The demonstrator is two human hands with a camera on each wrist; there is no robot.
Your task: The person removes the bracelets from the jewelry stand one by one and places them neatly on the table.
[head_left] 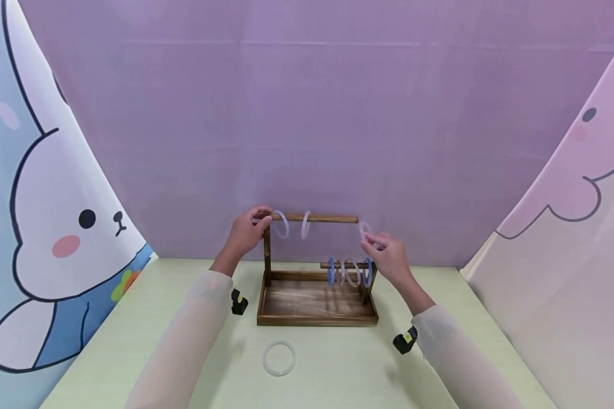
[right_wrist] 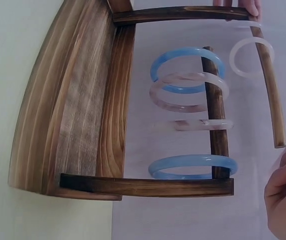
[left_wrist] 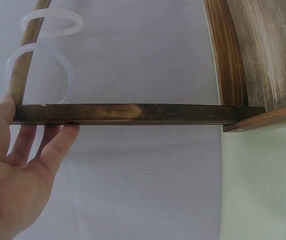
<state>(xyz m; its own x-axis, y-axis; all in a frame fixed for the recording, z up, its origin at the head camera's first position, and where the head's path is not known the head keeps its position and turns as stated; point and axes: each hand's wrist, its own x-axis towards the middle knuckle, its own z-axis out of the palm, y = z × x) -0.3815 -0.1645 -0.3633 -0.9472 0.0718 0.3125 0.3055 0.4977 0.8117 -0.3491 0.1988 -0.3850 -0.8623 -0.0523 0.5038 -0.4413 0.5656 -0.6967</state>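
A brown wooden bangle stand (head_left: 267, 250) has a long upper bar (head_left: 332, 218) and a shorter lower bar. With its thumb and fingers, my left hand (head_left: 245, 230) grips the corner where the left post meets the upper bar. Two whitish translucent bangles hang on that bar, one (head_left: 285, 226) beside the post and another (head_left: 304, 227) farther right. My right hand (head_left: 389, 255) pinches a pale bangle (head_left: 361, 228) just off the bar's free right end. Blue bangles (right_wrist: 193, 160) and pink-white bangles (right_wrist: 190, 125) hang on the lower bar.
A whitish bangle (head_left: 279, 374) lies flat on the pale green table (head_left: 332, 375) in front of the stand's tray base (head_left: 317, 320). A purple backdrop (head_left: 307, 125) rises close behind the stand. Cartoon-printed cloths (head_left: 41, 272) flank both sides.
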